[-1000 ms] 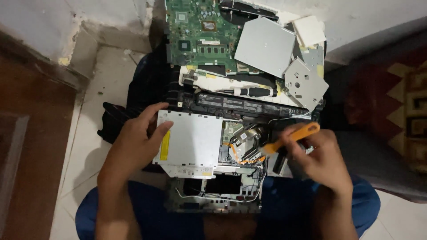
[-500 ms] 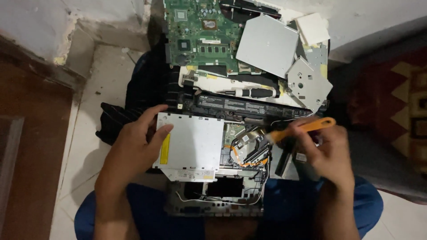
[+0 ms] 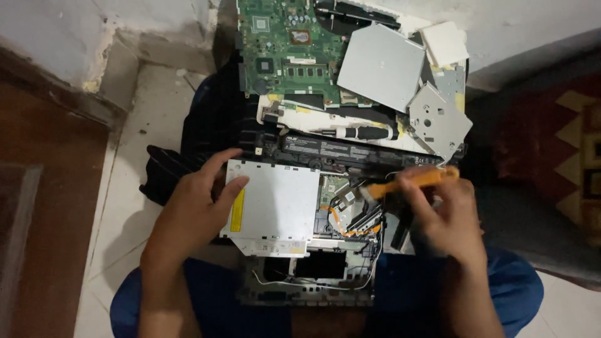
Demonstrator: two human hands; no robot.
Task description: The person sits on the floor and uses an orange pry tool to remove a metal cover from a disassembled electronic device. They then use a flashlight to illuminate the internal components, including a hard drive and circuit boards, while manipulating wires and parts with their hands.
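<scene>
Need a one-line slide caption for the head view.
Left hand steadies silver optical drive; right hand holds orange screwdriver.

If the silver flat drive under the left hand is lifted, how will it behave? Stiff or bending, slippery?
The silver drive looks like a flat metal box, so it probably stays stiff. Its smooth casing may slip a little; the left hand grips its edge. Being thin, it likely feels light and would lie flat, not roll.
</scene>
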